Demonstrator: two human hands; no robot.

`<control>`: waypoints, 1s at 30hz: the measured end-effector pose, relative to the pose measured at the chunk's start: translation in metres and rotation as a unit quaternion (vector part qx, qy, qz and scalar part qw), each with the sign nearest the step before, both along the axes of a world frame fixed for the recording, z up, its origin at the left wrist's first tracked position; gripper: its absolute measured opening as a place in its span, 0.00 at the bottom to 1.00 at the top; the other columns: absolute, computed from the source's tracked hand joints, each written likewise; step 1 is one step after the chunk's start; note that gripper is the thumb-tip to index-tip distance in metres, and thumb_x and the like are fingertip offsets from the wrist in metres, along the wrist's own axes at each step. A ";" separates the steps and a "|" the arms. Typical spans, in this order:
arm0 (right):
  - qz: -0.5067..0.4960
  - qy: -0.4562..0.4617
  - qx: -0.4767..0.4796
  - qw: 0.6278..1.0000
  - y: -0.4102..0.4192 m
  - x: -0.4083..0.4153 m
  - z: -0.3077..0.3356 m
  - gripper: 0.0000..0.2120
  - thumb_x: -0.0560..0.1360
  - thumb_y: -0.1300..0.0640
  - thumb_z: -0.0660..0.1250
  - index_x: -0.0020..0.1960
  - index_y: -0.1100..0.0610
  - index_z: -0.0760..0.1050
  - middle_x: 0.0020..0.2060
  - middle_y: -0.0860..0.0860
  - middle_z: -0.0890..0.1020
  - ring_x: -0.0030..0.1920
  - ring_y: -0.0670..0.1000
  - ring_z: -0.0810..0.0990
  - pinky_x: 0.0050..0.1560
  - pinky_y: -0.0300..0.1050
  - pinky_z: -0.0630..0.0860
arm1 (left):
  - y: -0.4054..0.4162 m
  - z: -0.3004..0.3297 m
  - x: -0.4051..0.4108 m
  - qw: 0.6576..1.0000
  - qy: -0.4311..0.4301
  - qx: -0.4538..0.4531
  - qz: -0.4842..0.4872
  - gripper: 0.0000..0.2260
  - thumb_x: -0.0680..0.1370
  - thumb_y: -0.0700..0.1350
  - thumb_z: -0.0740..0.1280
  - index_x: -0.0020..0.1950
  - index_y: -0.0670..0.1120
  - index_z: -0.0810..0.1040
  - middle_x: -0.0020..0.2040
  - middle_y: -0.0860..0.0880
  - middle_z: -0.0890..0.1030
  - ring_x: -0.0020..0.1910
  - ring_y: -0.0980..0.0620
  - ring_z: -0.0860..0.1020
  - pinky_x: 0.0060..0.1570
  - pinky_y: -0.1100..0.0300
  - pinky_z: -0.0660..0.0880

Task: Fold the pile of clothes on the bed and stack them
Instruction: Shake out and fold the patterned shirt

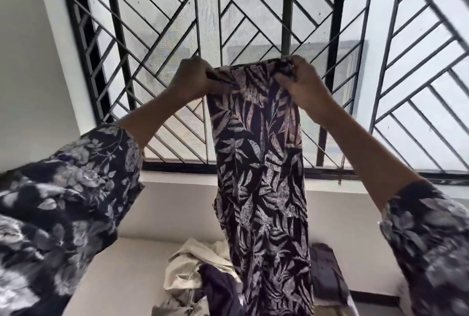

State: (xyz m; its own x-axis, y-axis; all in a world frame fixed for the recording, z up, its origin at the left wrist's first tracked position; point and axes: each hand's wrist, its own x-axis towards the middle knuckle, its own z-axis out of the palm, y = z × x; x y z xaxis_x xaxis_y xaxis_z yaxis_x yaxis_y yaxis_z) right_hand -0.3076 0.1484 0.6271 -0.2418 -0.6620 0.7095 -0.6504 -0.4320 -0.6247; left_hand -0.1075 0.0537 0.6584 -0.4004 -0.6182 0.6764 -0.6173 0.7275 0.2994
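Two hands raised before window grille (253, 11), left hand (189, 82) and right hand (303, 84) fingers clamped on leaf-print garment (261, 176) top edge, hanging above clothes pile (193, 272) on bed (121, 272), no writing legible

Two hands are up in the air, a left hand (193, 79) and a right hand (302, 84), and together they hold one long leaf-print cloth (258, 163). Down on the one bed (121, 265) I can count three more clothes: one cream cloth (187, 262), one dark purple cloth (220, 287) and one dark cloth (324, 267) on the right.
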 end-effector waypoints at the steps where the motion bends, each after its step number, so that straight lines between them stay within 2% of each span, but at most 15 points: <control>1: -0.001 -0.010 -0.014 1.000 0.000 -0.001 0.008 0.12 0.78 0.61 0.64 0.61 0.61 0.71 0.53 0.56 0.80 0.55 0.55 0.80 0.58 0.57 0.77 | 0.002 0.006 0.000 1.000 0.026 -0.010 -0.014 0.22 0.66 0.55 0.77 0.52 0.41 0.84 0.43 0.37 0.83 0.44 0.47 0.81 0.31 0.62 0.63; 3: -0.012 -0.026 -0.033 0.999 -0.002 -0.002 0.020 0.11 0.78 0.62 0.64 0.60 0.61 0.73 0.53 0.57 0.82 0.54 0.55 0.81 0.58 0.57 0.76 | 0.004 0.016 0.000 0.997 0.060 -0.032 -0.026 0.26 0.63 0.59 0.77 0.51 0.40 0.83 0.43 0.40 0.83 0.46 0.45 0.81 0.33 0.64 0.62; 5: -0.028 -0.024 -0.031 0.999 -0.002 -0.003 0.032 0.09 0.77 0.63 0.65 0.57 0.62 0.76 0.52 0.58 0.82 0.52 0.54 0.81 0.58 0.55 0.77 | 0.006 0.025 -0.001 0.996 0.066 -0.040 -0.038 0.26 0.62 0.58 0.77 0.49 0.39 0.81 0.44 0.40 0.82 0.48 0.43 0.80 0.36 0.63 0.63; 8: -0.047 -0.010 -0.039 0.998 -0.003 -0.008 0.046 0.09 0.75 0.62 0.67 0.55 0.60 0.79 0.50 0.57 0.83 0.48 0.52 0.82 0.57 0.55 0.77 | 0.016 0.036 0.001 0.994 0.079 -0.011 -0.073 0.30 0.58 0.59 0.76 0.51 0.42 0.77 0.48 0.42 0.82 0.49 0.44 0.80 0.43 0.57 0.75; 10: -0.061 -0.016 -0.065 0.996 -0.002 -0.010 0.052 0.13 0.74 0.61 0.68 0.58 0.60 0.78 0.51 0.55 0.83 0.50 0.51 0.82 0.57 0.52 0.78 | 0.022 0.044 0.002 0.989 0.109 0.005 -0.100 0.28 0.60 0.55 0.79 0.54 0.47 0.74 0.50 0.45 0.81 0.50 0.45 0.80 0.49 0.51 0.78; 11: -0.056 -0.026 -0.068 0.996 0.001 -0.010 0.054 0.13 0.75 0.61 0.68 0.59 0.60 0.77 0.52 0.54 0.83 0.50 0.50 0.82 0.55 0.48 0.79 | 0.024 0.047 0.003 0.985 0.125 0.013 -0.115 0.25 0.63 0.50 0.79 0.54 0.49 0.71 0.50 0.46 0.81 0.49 0.46 0.80 0.48 0.51 0.79; 13: -0.048 -0.027 -0.040 0.998 0.004 -0.013 0.053 0.14 0.77 0.62 0.67 0.62 0.62 0.75 0.53 0.54 0.82 0.44 0.45 0.81 0.40 0.35 0.78 | 0.025 0.050 0.003 0.977 0.138 0.066 -0.148 0.20 0.66 0.45 0.79 0.50 0.49 0.71 0.43 0.50 0.83 0.42 0.53 0.81 0.42 0.54 0.80; 15: -0.041 -0.027 -0.003 0.999 0.006 -0.016 0.045 0.16 0.78 0.62 0.65 0.64 0.63 0.72 0.54 0.57 0.80 0.38 0.44 0.79 0.26 0.30 0.72 | 0.027 0.046 0.003 0.968 0.106 0.155 -0.168 0.13 0.68 0.42 0.77 0.49 0.44 0.77 0.41 0.51 0.83 0.39 0.57 0.81 0.38 0.58 0.81; 18: -0.013 -0.065 0.008 0.998 0.009 -0.020 0.031 0.18 0.78 0.62 0.64 0.67 0.62 0.67 0.51 0.58 0.79 0.27 0.43 0.78 0.19 0.32 0.68 | 0.026 0.035 0.004 0.951 0.118 0.224 -0.176 0.18 0.69 0.41 0.75 0.56 0.36 0.78 0.50 0.43 0.83 0.50 0.48 0.82 0.46 0.57 0.79; 19: -0.003 -0.071 0.022 0.997 0.012 -0.021 0.027 0.18 0.78 0.62 0.64 0.67 0.62 0.67 0.47 0.58 0.80 0.23 0.44 0.77 0.18 0.35 0.69 | 0.027 0.031 0.003 0.945 0.125 0.241 -0.183 0.18 0.70 0.40 0.74 0.58 0.37 0.77 0.53 0.42 0.82 0.53 0.46 0.81 0.49 0.54 0.78; 21: 0.019 -0.079 0.046 0.996 0.016 -0.023 0.018 0.16 0.78 0.60 0.65 0.64 0.63 0.69 0.40 0.55 0.81 0.22 0.44 0.75 0.21 0.38 0.74 | 0.028 0.022 0.004 0.933 0.113 0.278 -0.200 0.19 0.73 0.41 0.71 0.63 0.40 0.76 0.56 0.42 0.81 0.55 0.45 0.80 0.47 0.52 0.76; 22: 0.026 -0.087 0.050 0.995 0.018 -0.022 0.015 0.15 0.78 0.60 0.65 0.63 0.63 0.71 0.37 0.54 0.80 0.22 0.44 0.74 0.21 0.38 0.73 | 0.029 0.019 0.004 0.929 0.106 0.288 -0.208 0.17 0.75 0.42 0.70 0.62 0.41 0.76 0.56 0.43 0.81 0.53 0.46 0.80 0.46 0.53 0.77; 24: 0.018 -0.100 0.055 0.993 0.027 -0.022 0.010 0.13 0.78 0.59 0.65 0.61 0.63 0.72 0.34 0.52 0.79 0.22 0.43 0.71 0.20 0.35 0.66 | 0.034 0.011 0.006 0.928 0.095 0.290 -0.214 0.09 0.76 0.44 0.69 0.56 0.44 0.78 0.51 0.46 0.83 0.46 0.52 0.82 0.43 0.56 0.78; 27: 0.023 -0.085 0.074 0.993 0.044 -0.023 -0.006 0.12 0.78 0.58 0.66 0.60 0.62 0.74 0.38 0.55 0.80 0.25 0.45 0.69 0.23 0.35 0.63 | 0.037 -0.005 0.013 0.936 0.058 0.275 -0.213 0.11 0.74 0.48 0.70 0.54 0.46 0.79 0.47 0.49 0.84 0.44 0.54 0.83 0.40 0.60 0.79; 30: 0.048 -0.047 0.108 0.992 0.057 -0.023 -0.033 0.15 0.78 0.58 0.66 0.61 0.63 0.74 0.43 0.58 0.81 0.31 0.46 0.75 0.31 0.37 0.73 | 0.041 -0.029 0.022 0.938 0.026 0.272 -0.215 0.08 0.73 0.48 0.71 0.50 0.49 0.80 0.44 0.51 0.85 0.43 0.54 0.83 0.40 0.60 0.79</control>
State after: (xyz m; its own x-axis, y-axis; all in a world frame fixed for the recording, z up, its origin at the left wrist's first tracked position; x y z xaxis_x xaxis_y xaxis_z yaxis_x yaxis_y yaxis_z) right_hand -0.3305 0.2050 0.5943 -0.2285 -0.8192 0.5260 -0.5476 -0.3385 -0.7652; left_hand -0.0853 0.0946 0.6292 -0.6663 -0.6667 0.3340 -0.2769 0.6372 0.7193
